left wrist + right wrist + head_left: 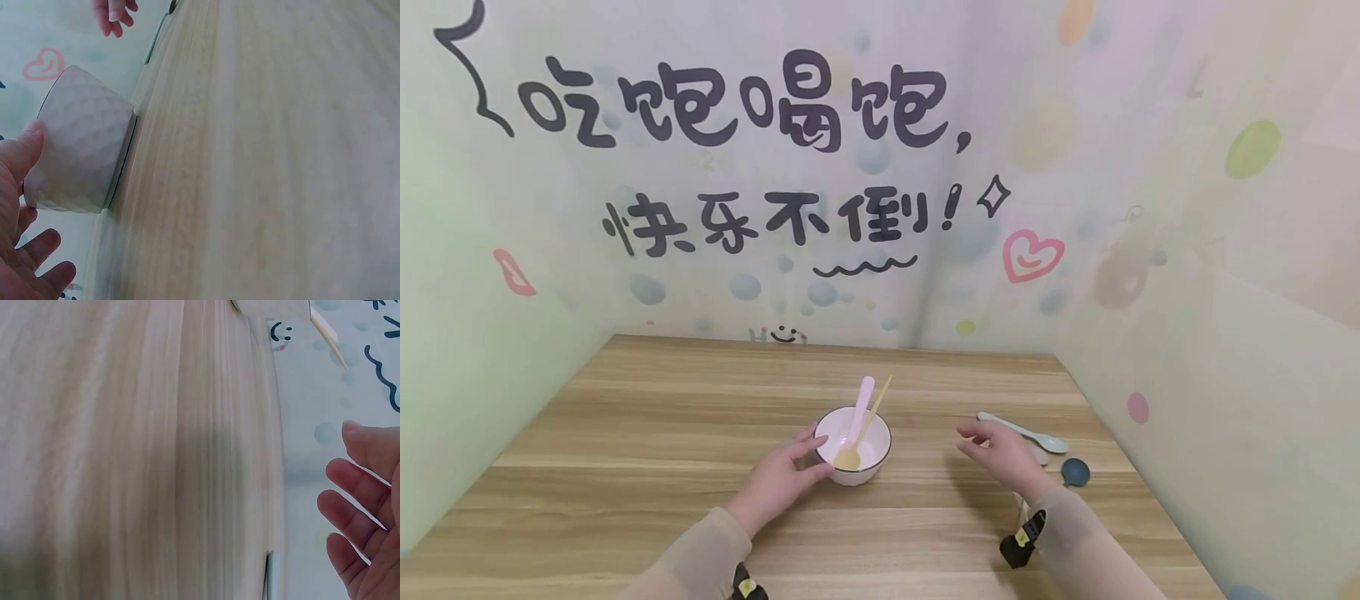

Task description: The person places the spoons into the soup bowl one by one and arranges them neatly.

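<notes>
A white bowl [853, 477] with a dark rim stands upright on the table; faceted texture covers its outer wall in the left wrist view. My left hand [777, 481] holds it at its left side, thumb against the wall and fingers around the rim. Inside lean a pink-handled utensil [863, 398], its lower end in the bowl, and a yellow spoon [848, 457] with its bowl end down. To the right, my right hand [1006, 456] hovers over the table with fingers loosely bent and nothing in them. Just beyond it lies a pale blue-green spoon [1051, 443].
Right of my right hand lies a dark blue round-headed utensil [1076, 472], its handle hidden behind the wrist. A pale object [1040, 454] shows partly beside the hand. Lettered walls [880, 308] border the wooden table [700, 400] at the back and sides.
</notes>
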A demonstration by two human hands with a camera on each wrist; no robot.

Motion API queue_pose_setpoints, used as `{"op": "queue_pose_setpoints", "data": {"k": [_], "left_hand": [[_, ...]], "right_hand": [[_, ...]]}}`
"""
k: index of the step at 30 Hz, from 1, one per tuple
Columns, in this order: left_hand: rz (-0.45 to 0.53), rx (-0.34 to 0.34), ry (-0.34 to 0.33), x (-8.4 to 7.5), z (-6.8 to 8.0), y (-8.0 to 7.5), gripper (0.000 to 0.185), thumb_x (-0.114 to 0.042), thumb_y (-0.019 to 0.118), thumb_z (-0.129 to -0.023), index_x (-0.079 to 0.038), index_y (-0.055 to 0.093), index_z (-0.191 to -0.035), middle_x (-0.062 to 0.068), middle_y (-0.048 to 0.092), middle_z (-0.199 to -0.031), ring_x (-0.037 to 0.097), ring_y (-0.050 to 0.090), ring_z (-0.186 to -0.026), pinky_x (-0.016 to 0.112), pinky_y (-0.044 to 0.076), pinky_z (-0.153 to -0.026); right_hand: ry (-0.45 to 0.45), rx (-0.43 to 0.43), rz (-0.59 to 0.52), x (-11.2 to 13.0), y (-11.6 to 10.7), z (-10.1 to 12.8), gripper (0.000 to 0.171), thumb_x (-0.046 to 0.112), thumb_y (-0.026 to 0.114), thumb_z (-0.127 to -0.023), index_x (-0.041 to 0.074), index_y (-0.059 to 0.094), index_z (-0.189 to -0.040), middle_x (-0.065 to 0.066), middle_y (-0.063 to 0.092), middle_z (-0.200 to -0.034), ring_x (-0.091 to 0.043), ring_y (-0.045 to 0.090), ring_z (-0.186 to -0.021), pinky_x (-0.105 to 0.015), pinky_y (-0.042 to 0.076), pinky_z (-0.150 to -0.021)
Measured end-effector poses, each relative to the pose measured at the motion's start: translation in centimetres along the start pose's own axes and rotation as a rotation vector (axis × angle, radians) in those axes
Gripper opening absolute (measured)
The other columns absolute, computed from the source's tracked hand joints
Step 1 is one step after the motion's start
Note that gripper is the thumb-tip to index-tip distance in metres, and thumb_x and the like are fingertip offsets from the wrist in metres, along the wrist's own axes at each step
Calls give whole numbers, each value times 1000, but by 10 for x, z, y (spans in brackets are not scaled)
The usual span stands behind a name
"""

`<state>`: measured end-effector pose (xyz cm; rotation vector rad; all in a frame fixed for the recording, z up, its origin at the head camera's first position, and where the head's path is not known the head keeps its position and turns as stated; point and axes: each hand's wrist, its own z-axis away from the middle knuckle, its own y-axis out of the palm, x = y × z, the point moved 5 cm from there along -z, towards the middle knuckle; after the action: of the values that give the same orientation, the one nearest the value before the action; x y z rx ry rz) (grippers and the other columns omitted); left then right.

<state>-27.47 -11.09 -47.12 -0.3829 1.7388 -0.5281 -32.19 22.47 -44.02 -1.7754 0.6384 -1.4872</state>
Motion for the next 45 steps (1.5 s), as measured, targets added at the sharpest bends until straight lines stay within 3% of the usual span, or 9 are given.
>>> {"op": "queue_pose_setpoints", "data": {"k": [8,16,27,37,45], "left_hand": [[-2,-6,-2,-1,1,0,54,-34,76,-82,-8,63,-127,8,43,-148,33,37,-136,50,29,-111],[-10,-6,3,-1,1,-1,54,-34,76,-82,-7,63,-127,10,43,-148,34,38,-135,50,29,-111],[-4,-10,6,-1,0,-1,54,-34,76,-82,-7,63,-127,10,43,-148,34,37,-136,50,29,-111],[-11,-3,13,-1,1,0,54,-35,76,-82,-7,63,-127,10,43,-147,34,38,-135,51,30,-110],[-17,-5,5,-2,1,0,54,-36,76,-82,-7,63,-127,10,43,-148,35,38,-135,50,29,-111]], "right_hand": [[31,-48,7,-17,-9,9,28,21,68,-91,11,69,-117,-2,67,-114,-16,59,-94,-32,50,-71],[79,-45,-59,-33,-21,21,30,20,65,-93,8,67,-121,-7,65,-118,-19,58,-97,-32,52,-75],[116,-113,24,-55,-40,31,32,24,63,-94,7,66,-121,-12,67,-115,-25,63,-97,-39,54,-76],[157,-149,-20,-68,-48,36,32,20,63,-94,1,65,-120,-16,67,-109,-27,63,-95,-38,53,-74],[213,-191,16,-71,-52,42,31,20,62,-94,-2,66,-114,-18,67,-108,-30,62,-96,-46,52,-79]]}}
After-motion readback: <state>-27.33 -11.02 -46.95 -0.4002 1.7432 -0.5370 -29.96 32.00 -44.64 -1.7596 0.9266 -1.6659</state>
